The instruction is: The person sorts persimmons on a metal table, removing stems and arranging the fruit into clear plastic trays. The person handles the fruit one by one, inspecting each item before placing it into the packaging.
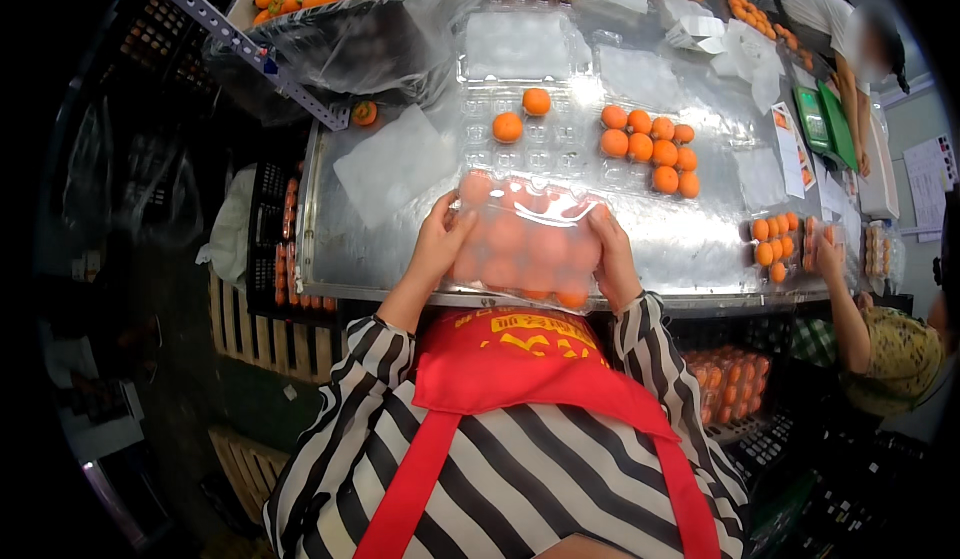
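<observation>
At the near edge of the metal table, both my hands are on a clear plastic tray of persimmons (525, 249). A milky translucent layer dulls the fruit, and a few brighter persimmons show along the near edge. My left hand (436, 246) grips the left side with its thumb on top. My right hand (614, 256) curls round the right side. Just beyond it, another clear tray (482, 149) holds two loose persimmons (508, 127). To its right, a partly filled tray bears several persimmons (640, 146). A white foam sheet (394, 166) lies at the left.
A plastic-lined crate (345, 54) heaped with persimmons stands at the back left behind a perforated metal post (250, 49). More foam sheets (640, 76) lie farther back. Two co-workers (895, 359) are at the right, near a green scale (822, 119). Filled packs (728, 384) sit below the table.
</observation>
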The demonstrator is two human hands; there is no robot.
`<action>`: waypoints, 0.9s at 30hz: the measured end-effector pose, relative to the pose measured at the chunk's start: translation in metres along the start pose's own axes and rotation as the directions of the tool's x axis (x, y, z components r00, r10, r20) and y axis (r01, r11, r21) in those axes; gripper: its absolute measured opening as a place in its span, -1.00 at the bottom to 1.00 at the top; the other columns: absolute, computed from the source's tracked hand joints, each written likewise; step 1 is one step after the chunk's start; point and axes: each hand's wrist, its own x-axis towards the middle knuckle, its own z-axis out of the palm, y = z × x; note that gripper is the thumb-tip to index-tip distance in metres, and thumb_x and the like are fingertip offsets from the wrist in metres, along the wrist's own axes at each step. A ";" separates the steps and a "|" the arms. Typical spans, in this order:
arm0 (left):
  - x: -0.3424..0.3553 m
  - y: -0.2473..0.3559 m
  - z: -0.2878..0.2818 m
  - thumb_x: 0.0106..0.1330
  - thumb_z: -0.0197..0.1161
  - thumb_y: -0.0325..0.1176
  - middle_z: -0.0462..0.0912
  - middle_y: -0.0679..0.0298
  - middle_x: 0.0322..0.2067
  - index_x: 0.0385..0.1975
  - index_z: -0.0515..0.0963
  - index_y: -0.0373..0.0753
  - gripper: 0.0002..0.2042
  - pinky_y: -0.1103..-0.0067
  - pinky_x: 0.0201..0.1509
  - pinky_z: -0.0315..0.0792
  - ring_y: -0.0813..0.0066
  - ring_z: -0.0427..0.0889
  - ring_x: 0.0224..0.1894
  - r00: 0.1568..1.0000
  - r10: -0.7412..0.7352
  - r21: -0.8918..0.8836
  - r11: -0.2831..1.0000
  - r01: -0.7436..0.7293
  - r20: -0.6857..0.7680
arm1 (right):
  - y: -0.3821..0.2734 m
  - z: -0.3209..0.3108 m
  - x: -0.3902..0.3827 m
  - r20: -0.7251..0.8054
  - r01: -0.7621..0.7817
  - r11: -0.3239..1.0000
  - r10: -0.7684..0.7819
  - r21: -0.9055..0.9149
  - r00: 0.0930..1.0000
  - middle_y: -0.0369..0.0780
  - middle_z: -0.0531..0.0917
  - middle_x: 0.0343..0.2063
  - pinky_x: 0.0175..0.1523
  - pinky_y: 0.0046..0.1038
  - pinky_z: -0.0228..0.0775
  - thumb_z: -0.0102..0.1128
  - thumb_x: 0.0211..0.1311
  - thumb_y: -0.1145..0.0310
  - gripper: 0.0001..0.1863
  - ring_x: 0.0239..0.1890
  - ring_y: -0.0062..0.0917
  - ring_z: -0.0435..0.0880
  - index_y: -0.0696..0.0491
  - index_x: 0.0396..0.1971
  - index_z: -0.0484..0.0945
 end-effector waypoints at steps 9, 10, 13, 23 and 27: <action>-0.007 -0.042 -0.014 0.20 0.28 -0.30 0.57 0.02 -0.21 0.31 0.18 -0.42 -0.31 0.47 -0.07 0.47 0.31 0.59 -0.18 0.978 0.157 0.517 0.854 -0.063 -0.140 | 0.036 -0.013 0.005 -0.127 0.014 0.934 -0.064 -0.356 0.990 -0.34 0.59 -0.37 -0.36 -0.65 0.33 0.24 0.25 0.26 -0.55 -0.40 -0.75 0.51 0.21 0.04 0.45; -0.007 -0.047 -0.016 0.22 0.27 -0.32 0.58 0.04 -0.19 0.31 0.17 -0.42 -0.31 0.50 -0.08 0.46 0.37 0.58 -0.18 0.974 0.180 0.546 0.835 -0.076 -0.141 | 0.038 -0.013 0.006 -0.122 0.019 0.924 -0.071 -0.383 0.990 -0.35 0.58 -0.39 -0.38 -0.66 0.30 0.25 0.24 0.26 -0.54 -0.42 -0.76 0.49 0.21 0.05 0.45; -0.005 -0.055 -0.018 0.21 0.27 -0.30 0.56 -0.05 -0.16 0.31 0.20 -0.38 -0.33 0.42 -0.01 0.46 0.17 0.59 -0.12 0.965 0.220 0.557 0.824 -0.103 -0.147 | 0.042 -0.013 0.007 -0.147 0.013 0.932 -0.071 -0.363 0.987 -0.37 0.55 -0.45 -0.45 -0.68 0.24 0.28 0.21 0.26 -0.49 -0.48 -0.75 0.47 0.21 0.09 0.42; -0.012 -0.045 -0.037 0.24 0.24 -0.39 0.57 0.19 -0.21 0.06 0.52 -0.33 -0.62 0.59 -0.12 0.47 0.49 0.58 -0.21 0.944 0.323 0.723 0.668 -0.175 -0.070 | 0.047 -0.016 0.003 -0.180 0.164 0.789 -0.327 -0.592 0.928 -0.23 0.59 -0.29 -0.21 -0.61 0.42 0.27 0.17 0.36 -0.41 -0.31 -0.63 0.56 0.28 0.18 0.38; -0.021 -0.045 -0.047 0.16 0.26 -0.36 0.62 0.23 -0.42 -0.03 0.58 -0.34 -0.64 0.55 -0.27 0.49 0.47 0.61 -0.40 0.993 0.065 0.498 0.867 -0.010 -0.094 | 0.049 -0.036 -0.004 -0.171 0.077 0.797 -0.221 -0.599 0.960 -0.27 0.61 -0.36 -0.21 -0.61 0.42 0.24 0.17 0.40 -0.49 -0.31 -0.64 0.56 0.26 0.12 0.45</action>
